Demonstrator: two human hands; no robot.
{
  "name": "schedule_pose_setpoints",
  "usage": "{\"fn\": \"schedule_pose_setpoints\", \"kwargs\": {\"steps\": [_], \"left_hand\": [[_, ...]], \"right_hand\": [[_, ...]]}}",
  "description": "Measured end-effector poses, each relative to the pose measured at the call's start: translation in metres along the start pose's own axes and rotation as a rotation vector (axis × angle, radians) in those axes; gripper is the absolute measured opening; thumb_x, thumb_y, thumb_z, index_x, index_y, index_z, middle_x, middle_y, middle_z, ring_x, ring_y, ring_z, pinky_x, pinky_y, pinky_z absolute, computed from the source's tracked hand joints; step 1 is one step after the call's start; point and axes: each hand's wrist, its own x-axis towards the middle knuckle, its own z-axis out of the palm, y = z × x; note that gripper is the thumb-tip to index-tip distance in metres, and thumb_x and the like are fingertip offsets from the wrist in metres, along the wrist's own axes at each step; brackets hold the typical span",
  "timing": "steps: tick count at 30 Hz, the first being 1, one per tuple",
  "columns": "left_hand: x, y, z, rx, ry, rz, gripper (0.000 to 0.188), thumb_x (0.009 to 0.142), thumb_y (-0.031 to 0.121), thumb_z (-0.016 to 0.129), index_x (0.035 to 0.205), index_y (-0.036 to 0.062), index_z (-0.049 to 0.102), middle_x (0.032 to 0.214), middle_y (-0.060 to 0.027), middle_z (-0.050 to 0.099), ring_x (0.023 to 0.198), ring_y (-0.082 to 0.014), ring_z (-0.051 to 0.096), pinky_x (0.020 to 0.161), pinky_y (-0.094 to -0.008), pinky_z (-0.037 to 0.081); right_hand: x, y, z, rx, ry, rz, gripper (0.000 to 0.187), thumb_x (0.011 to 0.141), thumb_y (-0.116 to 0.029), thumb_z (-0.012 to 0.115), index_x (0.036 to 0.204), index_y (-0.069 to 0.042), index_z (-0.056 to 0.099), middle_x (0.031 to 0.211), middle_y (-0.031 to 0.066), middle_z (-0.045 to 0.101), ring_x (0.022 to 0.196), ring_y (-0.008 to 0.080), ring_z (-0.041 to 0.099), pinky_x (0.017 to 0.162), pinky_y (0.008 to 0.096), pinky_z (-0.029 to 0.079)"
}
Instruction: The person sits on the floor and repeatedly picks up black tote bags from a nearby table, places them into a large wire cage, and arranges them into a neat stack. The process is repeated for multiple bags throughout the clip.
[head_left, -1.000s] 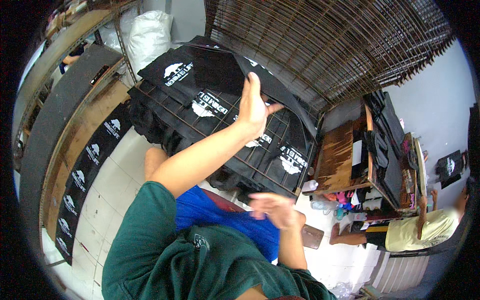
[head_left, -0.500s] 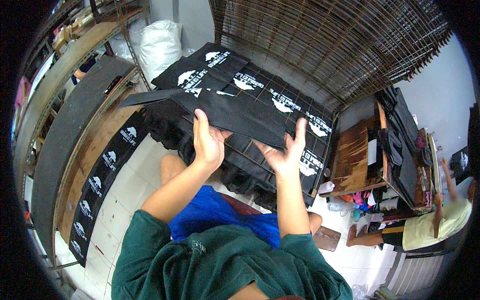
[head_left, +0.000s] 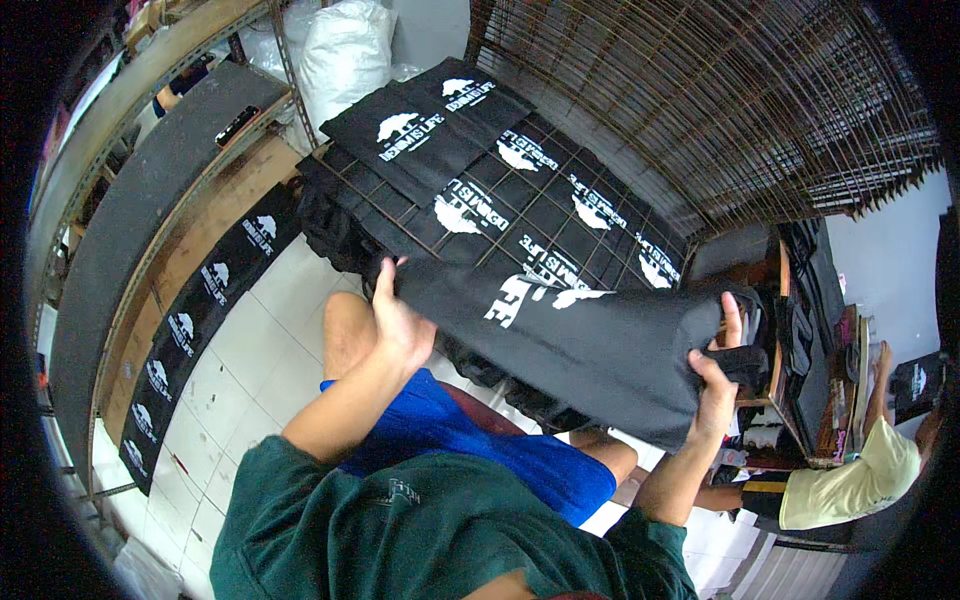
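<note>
A black cloth piece with a white print (head_left: 590, 335) stretches between my hands, above the near edge of a wire rack. At its left end, my left hand (head_left: 403, 325) grips the edge, thumb up, its fingers partly hidden. My right hand (head_left: 715, 390) is closed on the right end, where the cloth is folded over. Beyond it, several similar black printed pieces lie on and under the rack's wire grid (head_left: 530, 185). Two of them (head_left: 405, 135) lie on top at the far left corner, overlapping.
A tall stack of wire racks (head_left: 720, 110) rises at the back right. To the left runs a long dark shelf (head_left: 150, 200) with a phone (head_left: 238, 126) on it and a row of printed black cloths (head_left: 180, 340) below. A person in a yellow shirt (head_left: 850, 480) is at the right.
My right hand has moved right and closed on the cloth's end. The cloth has swung rightward off the left part of the rack and now spans between both hands.
</note>
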Motion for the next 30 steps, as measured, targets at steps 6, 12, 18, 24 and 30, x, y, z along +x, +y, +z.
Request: {"fn": "schedule_pose_setpoints", "kwargs": {"steps": [6, 12, 18, 24, 30], "left_hand": [[0.161, 0.009, 0.058, 0.258, -0.209, -0.038, 0.042, 0.083, 0.023, 0.049, 0.123, 0.01, 0.044, 0.121, -0.0073, 0.049, 0.11, -0.0243, 0.047, 0.095, -0.0438, 0.035], [0.29, 0.033, 0.183, 0.459, -0.364, 0.013, 0.056, 0.082, 0.004, 0.043, 0.136, 0.0123, 0.031, 0.117, -0.0099, 0.048, 0.099, -0.0211, 0.052, 0.076, -0.0344, 0.051], [0.362, 0.044, 0.177, 0.613, -0.525, 0.093, 0.051, 0.083, 0.006, 0.045, 0.133, 0.0152, 0.04, 0.102, -0.0037, 0.054, 0.081, -0.0165, 0.054, 0.069, -0.0291, 0.047], [0.448, 0.023, 0.092, 0.917, -0.103, 0.112, 0.048, 0.08, 0.0, 0.049, 0.126, 0.0107, 0.05, 0.103, -0.0036, 0.055, 0.083, -0.0125, 0.051, 0.066, -0.0249, 0.049], [0.533, -0.004, 0.046, 1.451, 0.205, 0.381, 0.048, 0.074, 0.003, 0.055, 0.122, 0.0066, 0.053, 0.112, -0.0146, 0.057, 0.099, -0.0226, 0.058, 0.08, -0.0329, 0.049]], "right_hand": [[0.115, 0.043, -0.035, 0.205, 0.074, 0.263, 0.054, 0.074, -0.006, 0.047, 0.128, -0.004, 0.045, 0.117, 0.0139, 0.054, 0.102, 0.0266, 0.055, 0.091, 0.0359, 0.044], [0.293, 0.117, -0.049, 0.481, 0.206, 0.272, 0.039, 0.094, -0.029, 0.037, 0.115, -0.003, 0.055, 0.126, 0.0178, 0.049, 0.116, 0.0331, 0.045, 0.101, 0.0442, 0.033], [0.344, 0.165, -0.041, 0.827, 0.352, 0.346, 0.032, 0.09, -0.025, 0.041, 0.1, -0.002, 0.062, 0.123, 0.0173, 0.05, 0.116, 0.0322, 0.044, 0.104, 0.0496, 0.025], [0.399, 0.319, -0.032, 0.678, 0.503, 0.714, 0.015, 0.077, -0.014, 0.065, 0.087, -0.01, 0.055, 0.089, 0.0068, 0.051, 0.084, 0.0199, 0.048, 0.066, 0.0333, 0.047], [0.42, 0.437, -0.013, 0.457, 0.597, 0.679, 0.023, 0.078, -0.003, 0.06, 0.099, 0.0, 0.052, 0.099, 0.0128, 0.054, 0.089, 0.0256, 0.057, 0.078, 0.0336, 0.053]]}}
